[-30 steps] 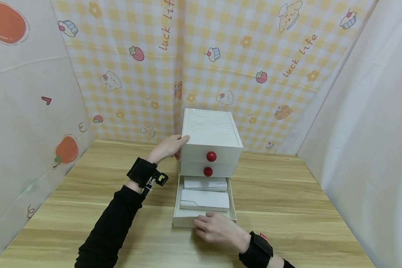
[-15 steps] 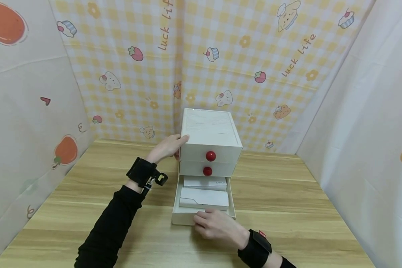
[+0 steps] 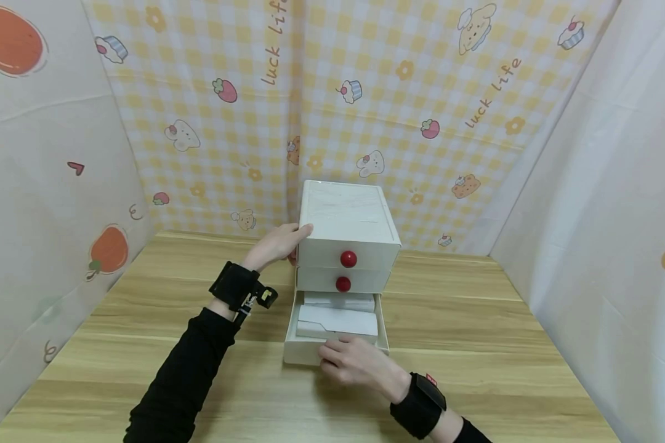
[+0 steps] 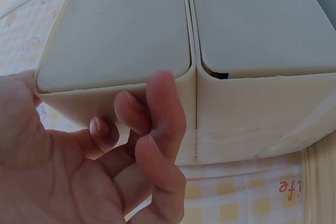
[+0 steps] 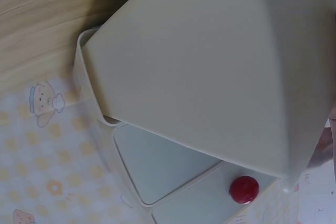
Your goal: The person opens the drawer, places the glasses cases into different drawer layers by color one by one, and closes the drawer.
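A white drawer cabinet point(image 3: 346, 212) stands on the table, its bottom drawer point(image 3: 300, 354) pulled partly out. My left hand point(image 3: 274, 245) holds the cabinet's upper left side, thumb over the top edge; its bent fingers lie along the side in the left wrist view. At the drawer's front, my right hand point(image 3: 360, 363) grips with curled fingers and hides any knob there. Inside the drawer lie a white box point(image 3: 338, 320) with a flap line and another white box point(image 3: 340, 300) behind it. The drawer's side fills much of the right wrist view.
Red round knobs mark the shut top drawer point(image 3: 348, 259) and middle drawer point(image 3: 343, 284). Under everything is a wood-grain table point(image 3: 465, 357). A yellow checked cloth point(image 3: 227, 141) hangs behind, and pale cloths hang at both sides.
The bottom drawer has slid some way inward, together with the right hand at its front. More of the rear white box is now covered. The left hand stays in place on the cabinet.
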### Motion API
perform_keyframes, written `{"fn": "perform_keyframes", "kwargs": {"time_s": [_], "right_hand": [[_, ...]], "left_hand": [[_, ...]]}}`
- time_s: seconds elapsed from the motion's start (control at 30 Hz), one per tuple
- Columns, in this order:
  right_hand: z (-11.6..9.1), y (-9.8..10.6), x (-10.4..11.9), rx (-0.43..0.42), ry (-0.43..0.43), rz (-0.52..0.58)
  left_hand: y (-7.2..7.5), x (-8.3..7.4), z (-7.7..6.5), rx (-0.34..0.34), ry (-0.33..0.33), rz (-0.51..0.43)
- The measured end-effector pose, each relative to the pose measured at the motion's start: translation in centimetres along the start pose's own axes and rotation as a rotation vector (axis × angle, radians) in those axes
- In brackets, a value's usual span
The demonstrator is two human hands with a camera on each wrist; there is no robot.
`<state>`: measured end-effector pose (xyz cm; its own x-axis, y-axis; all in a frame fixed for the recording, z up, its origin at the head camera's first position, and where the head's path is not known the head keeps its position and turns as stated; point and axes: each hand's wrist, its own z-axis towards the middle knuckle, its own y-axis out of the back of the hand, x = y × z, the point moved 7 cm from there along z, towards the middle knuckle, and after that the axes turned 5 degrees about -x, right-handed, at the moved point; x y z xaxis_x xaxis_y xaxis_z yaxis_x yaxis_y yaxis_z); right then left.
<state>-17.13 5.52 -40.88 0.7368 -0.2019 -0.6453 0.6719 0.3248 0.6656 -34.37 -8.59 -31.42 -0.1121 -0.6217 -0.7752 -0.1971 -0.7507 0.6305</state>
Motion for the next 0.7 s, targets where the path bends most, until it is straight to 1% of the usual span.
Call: {"fn": "perform_keyframes", "kwargs": {"time_s": [0.03,0.2,0.4,0.47,0.7], "right_hand": [[0.1,0.2,-0.2,-0.01,0.001,-0.007],[-0.3,-0.6,-1.0,-0.012,-0.004,-0.034],[-0.7,-1.7,-1.7,0.012,-0.051,-0.011],[-0.8,-2.2,-2.0,0.018,-0.062,-0.019],[-1.1,-3.8,-2.9,0.1,-0.105,-0.065]], "left_hand": [[0.0,0.0,0.0,0.0,-0.001,0.001],[0.0,-0.1,-0.1,-0.004,-0.003,0.0],[0.0,0.0,-0.1,-0.002,-0.001,-0.001],[-0.1,0.0,-0.1,-0.002,-0.003,0.002],[0.0,-0.1,-0.1,-0.004,-0.007,0.001]]}}
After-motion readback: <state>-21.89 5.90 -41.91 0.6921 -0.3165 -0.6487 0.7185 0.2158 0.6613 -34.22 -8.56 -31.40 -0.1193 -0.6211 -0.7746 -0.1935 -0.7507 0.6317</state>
